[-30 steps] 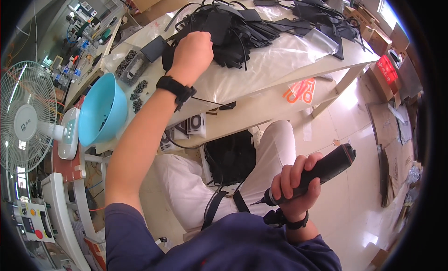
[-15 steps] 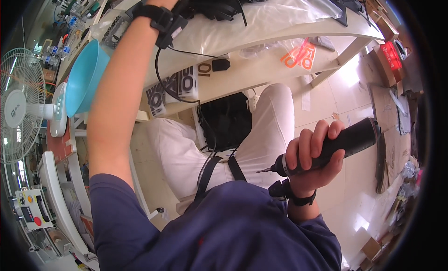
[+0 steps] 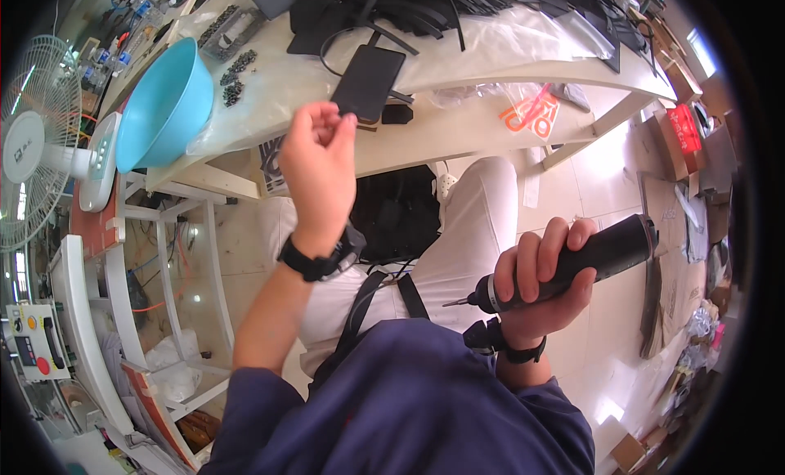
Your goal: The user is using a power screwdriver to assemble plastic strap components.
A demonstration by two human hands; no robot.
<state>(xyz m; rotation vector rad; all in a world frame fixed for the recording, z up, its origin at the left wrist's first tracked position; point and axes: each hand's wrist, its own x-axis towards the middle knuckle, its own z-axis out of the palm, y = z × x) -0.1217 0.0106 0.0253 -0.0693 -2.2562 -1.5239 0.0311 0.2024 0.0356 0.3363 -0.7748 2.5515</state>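
Note:
In my right hand (image 3: 549, 283) is a black electric screwdriver (image 3: 609, 254). My fingers wrap its body, and its thin bit points left over my lap. My left hand (image 3: 323, 168) pinches the near edge of a flat black rectangular panel (image 3: 370, 78) at the bench's front edge. Thin black straps stick out around this panel. A small black piece (image 3: 397, 114) lies just right of it, on the shelf below the benchtop. Behind, a heap of black straps and flat pieces (image 3: 368, 17) covers the bench.
A turquoise basin (image 3: 168, 107) stands at the left, with small dark parts (image 3: 237, 78) beside it. A white fan (image 3: 37, 148) is farther left. Clear plastic sheeting (image 3: 507, 46) covers the benchtop. Below the bench sits a black bag-like thing (image 3: 396, 213). Cardboard boxes (image 3: 683, 136) line the right side.
My left hand has come back toward me from the far bench, bringing the black panel to the bench's front edge. My right hand keeps the screwdriver in nearly the same place.

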